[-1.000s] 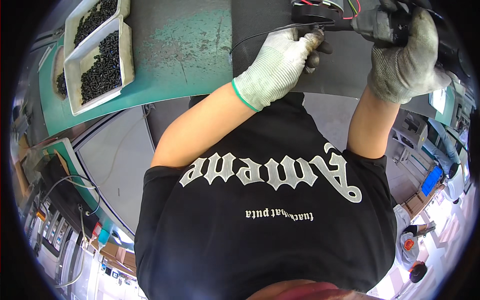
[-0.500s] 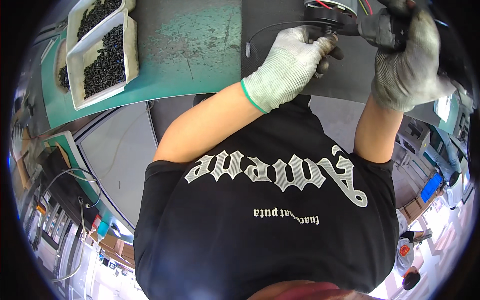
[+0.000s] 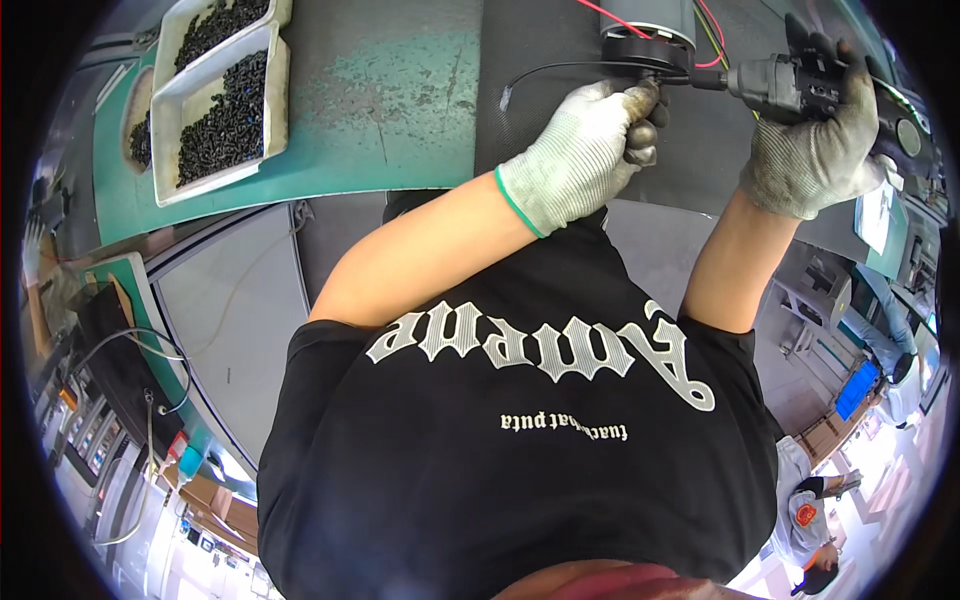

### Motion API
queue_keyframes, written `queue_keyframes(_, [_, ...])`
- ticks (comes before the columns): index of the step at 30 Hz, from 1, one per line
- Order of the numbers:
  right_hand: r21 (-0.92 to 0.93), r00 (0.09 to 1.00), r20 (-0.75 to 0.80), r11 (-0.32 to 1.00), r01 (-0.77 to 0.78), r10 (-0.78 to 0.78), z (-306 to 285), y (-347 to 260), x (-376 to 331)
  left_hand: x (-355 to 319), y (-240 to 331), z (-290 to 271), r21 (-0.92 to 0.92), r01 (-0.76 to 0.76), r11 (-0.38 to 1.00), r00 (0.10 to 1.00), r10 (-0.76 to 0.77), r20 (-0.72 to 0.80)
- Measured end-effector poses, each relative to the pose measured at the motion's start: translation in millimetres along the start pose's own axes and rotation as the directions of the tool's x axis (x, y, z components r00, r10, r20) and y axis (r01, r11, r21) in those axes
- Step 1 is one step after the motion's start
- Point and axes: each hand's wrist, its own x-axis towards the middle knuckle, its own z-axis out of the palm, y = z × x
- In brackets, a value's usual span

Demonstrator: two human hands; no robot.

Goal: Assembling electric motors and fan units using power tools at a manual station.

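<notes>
A grey cylindrical motor [image 3: 648, 14] with a black end piece [image 3: 640, 48] stands at the top edge, with red and yellow-green wires [image 3: 709, 25] beside it. My left hand [image 3: 585, 150], in a whitish glove with dark fingertips, is closed just below the end piece; what its fingers pinch is hidden. A thin black cable [image 3: 560, 66] runs left from there to a small clear tip. My right hand [image 3: 810, 160], in a soiled glove, wraps round a black power screwdriver [image 3: 770, 86]. The tool's bit points left at the end piece, close to my left fingertips.
White bins [image 3: 270, 110] of small black screws stand at the far left on a worn green mat [image 3: 380, 110]. A dark mat [image 3: 520, 120] lies under the motor. Other people [image 3: 800, 510] are at the lower right, beyond the table's edge.
The view has shifted, so more of the motor shows. The screwdriver appears lower and more fully in view, its bit level with the end piece. Both hands keep their hold.
</notes>
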Motion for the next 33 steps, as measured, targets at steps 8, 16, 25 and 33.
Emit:
queue_keyframes(8, [-0.13, 0.981, 0.196, 0.991, 0.037, -0.011, -85, -16, 88, 1, -15, 0, -0.296, 0.121, 0.947, 0.993, -0.119, 0.024])
queue_keyframes(16, [-0.792, 0.891, 0.006, 0.542, 0.281, -0.454, -177, 61, 151, 10, -16, -16, -0.511, 0.28, 0.812, 0.864, 0.018, 0.503])
queue_keyframes(25, [-0.957, 0.872, 0.28, 0.048, 0.286, 0.402, -245, 112, 105, -121, 98, 0, 0.688, 0.072, 0.722, 0.97, -0.21, 0.119])
queue_keyframes(33, [-0.902, 0.829, 0.431, 0.165, 0.398, 0.357, -218, 124, 102, -233, 306, -71, 0.681, 0.679, -0.274, 0.205, 0.962, 0.182])
